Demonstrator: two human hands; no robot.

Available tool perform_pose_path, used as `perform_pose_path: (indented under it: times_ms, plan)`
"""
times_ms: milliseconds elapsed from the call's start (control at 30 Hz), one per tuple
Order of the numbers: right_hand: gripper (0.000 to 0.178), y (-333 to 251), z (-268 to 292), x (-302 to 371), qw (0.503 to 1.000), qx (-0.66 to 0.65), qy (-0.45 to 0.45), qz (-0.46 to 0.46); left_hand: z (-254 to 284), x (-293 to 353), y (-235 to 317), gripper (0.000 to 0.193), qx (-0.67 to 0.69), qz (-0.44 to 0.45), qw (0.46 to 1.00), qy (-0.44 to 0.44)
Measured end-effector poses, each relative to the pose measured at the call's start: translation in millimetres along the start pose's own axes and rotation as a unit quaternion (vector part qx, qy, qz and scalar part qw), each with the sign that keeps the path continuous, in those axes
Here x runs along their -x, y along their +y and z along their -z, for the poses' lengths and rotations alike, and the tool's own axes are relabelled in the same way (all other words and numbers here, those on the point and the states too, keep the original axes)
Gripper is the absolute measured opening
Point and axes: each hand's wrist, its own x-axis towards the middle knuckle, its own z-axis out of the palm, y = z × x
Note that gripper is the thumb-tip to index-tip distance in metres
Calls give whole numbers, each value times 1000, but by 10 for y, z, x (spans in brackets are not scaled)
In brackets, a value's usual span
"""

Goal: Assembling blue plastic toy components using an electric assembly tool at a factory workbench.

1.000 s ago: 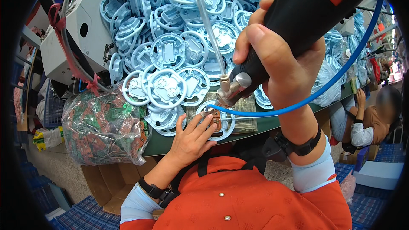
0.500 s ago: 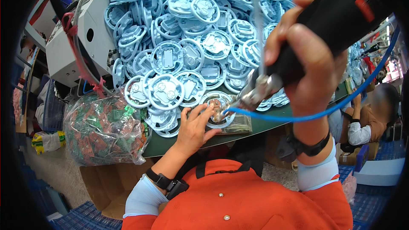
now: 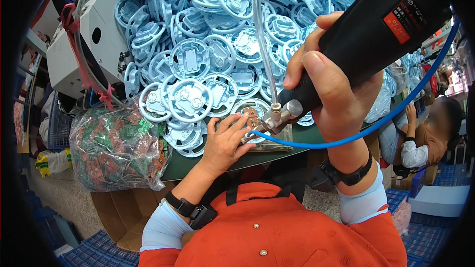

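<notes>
My right hand (image 3: pixel 341 84) is wrapped round a black electric screwdriver (image 3: pixel 376 29), which slants down to the left. A clear tube (image 3: pixel 259 34) and a blue hose (image 3: pixel 341 143) join its metal nose (image 3: pixel 277 118). The tip reaches the lower part of a brown circuit board (image 3: pixel 251 114) lying in a light blue plastic wheel-shaped part (image 3: pixel 266 105). My left hand (image 3: pixel 220 149) lies with fingers spread, fingertips resting at the left side of that board and part. Whether the tip touches a screw is hidden by the nose.
A large heap of light blue wheel-shaped parts (image 3: pixel 190 62) covers the back of the green table (image 3: pixel 183 168). At the left, a clear bag of circuit boards (image 3: pixel 118 148) sits before a grey machine (image 3: pixel 84 39). Another person (image 3: pixel 430 133) sits at the far right.
The screwdriver's nose has moved a little down and left over the board, and its body has also shifted. My left hand stays at the part. The whole view has shifted slightly.
</notes>
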Motion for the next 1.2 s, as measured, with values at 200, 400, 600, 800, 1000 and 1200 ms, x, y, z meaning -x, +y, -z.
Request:
perform_pose_path:
  times_ms: [200,400,600,800,1000,1200]
  plan:
    - [32,12,1,164,996,62,-30,62,4,-19,41,45,0,-8,1000,17]
    - [40,-152,148,38,999,-51,-3,-5,-12,137,59,45,-34,-23,999,19]
    - [45,-243,124,75,1000,-22,1,1,80,75,108,44,0,-2,1000,-6]
    - [45,-110,74,122,1000,-5,-1,-13,52,22,87,48,-12,-25,999,-16]
    - [45,-67,34,90,1000,-8,6,-11,107,-3,81,61,3,-13,1000,-22]
    - [37,-124,11,150,998,-52,37,-13,115,-96,58,44,-20,-30,999,-17]
